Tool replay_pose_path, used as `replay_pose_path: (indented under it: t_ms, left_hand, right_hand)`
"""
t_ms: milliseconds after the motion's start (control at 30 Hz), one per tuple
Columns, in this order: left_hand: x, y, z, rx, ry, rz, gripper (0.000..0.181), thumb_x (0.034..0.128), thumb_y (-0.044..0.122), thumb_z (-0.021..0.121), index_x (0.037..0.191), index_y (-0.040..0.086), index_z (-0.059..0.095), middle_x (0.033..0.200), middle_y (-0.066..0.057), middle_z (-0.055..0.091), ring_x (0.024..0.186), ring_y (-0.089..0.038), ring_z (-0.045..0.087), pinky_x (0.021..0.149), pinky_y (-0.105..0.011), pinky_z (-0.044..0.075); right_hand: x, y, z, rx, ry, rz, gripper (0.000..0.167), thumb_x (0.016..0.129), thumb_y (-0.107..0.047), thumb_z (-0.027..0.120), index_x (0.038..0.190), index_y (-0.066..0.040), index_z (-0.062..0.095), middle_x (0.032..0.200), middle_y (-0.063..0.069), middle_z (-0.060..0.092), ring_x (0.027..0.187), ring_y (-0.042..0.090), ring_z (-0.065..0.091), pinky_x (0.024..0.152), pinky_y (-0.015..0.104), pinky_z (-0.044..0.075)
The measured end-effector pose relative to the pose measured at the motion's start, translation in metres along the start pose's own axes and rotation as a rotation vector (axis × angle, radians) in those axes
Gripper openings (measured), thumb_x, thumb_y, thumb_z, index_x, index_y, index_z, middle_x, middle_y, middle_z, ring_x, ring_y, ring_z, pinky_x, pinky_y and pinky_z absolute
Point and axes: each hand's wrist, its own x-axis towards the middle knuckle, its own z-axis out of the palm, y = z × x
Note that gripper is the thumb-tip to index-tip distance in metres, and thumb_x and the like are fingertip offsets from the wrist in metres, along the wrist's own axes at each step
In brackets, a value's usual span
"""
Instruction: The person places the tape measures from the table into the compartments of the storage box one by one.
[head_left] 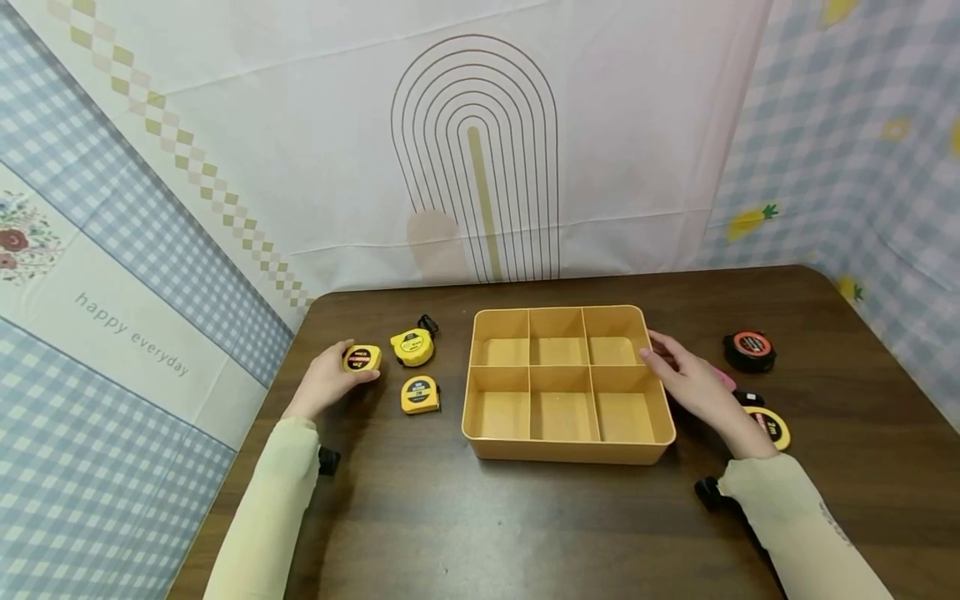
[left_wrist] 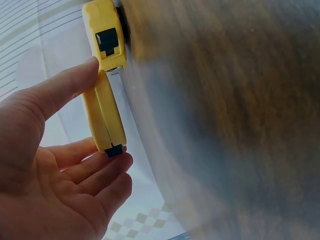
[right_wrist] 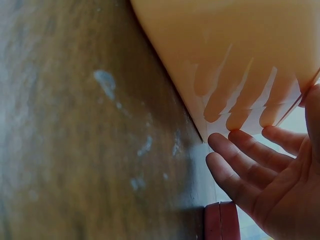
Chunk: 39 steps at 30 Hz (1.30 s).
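Note:
My left hand (head_left: 330, 381) pinches a yellow tape measure (head_left: 362, 358) between thumb and fingers, at the table's left side. In the left wrist view this tape measure (left_wrist: 106, 112) stands on edge, thumb on its upper end and fingers near its lower end. Close by lie a yellow tape measure with a black strap (head_left: 414, 347) and another yellow tape measure (head_left: 420, 395). My right hand (head_left: 690, 385) holds the right side of a tan divided box (head_left: 570, 452), thumb over the rim. Its fingertips meet the outer wall (right_wrist: 225, 60) in the right wrist view.
The box's six-part grid shows bare floors. Right of it lie a black-and-red tape measure (head_left: 749, 352), a pink item (head_left: 724, 379) and a yellow tape measure (head_left: 776, 429), the last two partly hidden by my right arm. A patterned cloth (head_left: 337, 167) hangs behind the table.

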Motion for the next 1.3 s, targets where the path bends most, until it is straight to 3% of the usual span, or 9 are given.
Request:
replay_pose_path:
  t_ms: [533,967,1300]
  left_hand:
    - [0.010,0.008,-0.023,0.009,0.044,0.046,0.089,0.0895,0.037,0.074,0.153,-0.008,0.031,0.150,-0.031,0.041,0.131,-0.045,0.046,0.105,-0.057,0.039]
    - [0.016,0.017,-0.033,0.016,0.055,0.062,0.089,0.0898,0.037,0.074,0.153,-0.008,0.031,0.149,-0.030,0.043,0.122,-0.041,0.050,0.100,-0.054,0.042]
    - [0.017,0.020,-0.058,0.046,0.072,0.067,0.089,0.0908,0.036,0.074,0.154,-0.008,0.029,0.146,-0.031,0.044,0.113,-0.040,0.053,0.095,-0.053,0.044]
  right_hand:
    - [0.002,-0.002,0.000,-0.012,0.008,0.007,0.073,0.107,-0.049,0.041,0.159,-0.002,0.022,0.150,0.033,0.039,0.133,0.050,0.042,0.106,0.066,0.035]
    - [-0.004,0.004,0.000,-0.017,0.003,0.022,0.072,0.107,-0.048,0.041,0.159,-0.002,0.023,0.152,0.035,0.035,0.134,0.053,0.039,0.105,0.069,0.035]
    - [0.000,0.002,0.001,-0.026,0.001,0.020,0.072,0.107,-0.050,0.040,0.160,-0.003,0.023,0.151,0.035,0.036,0.134,0.053,0.039,0.105,0.069,0.034]
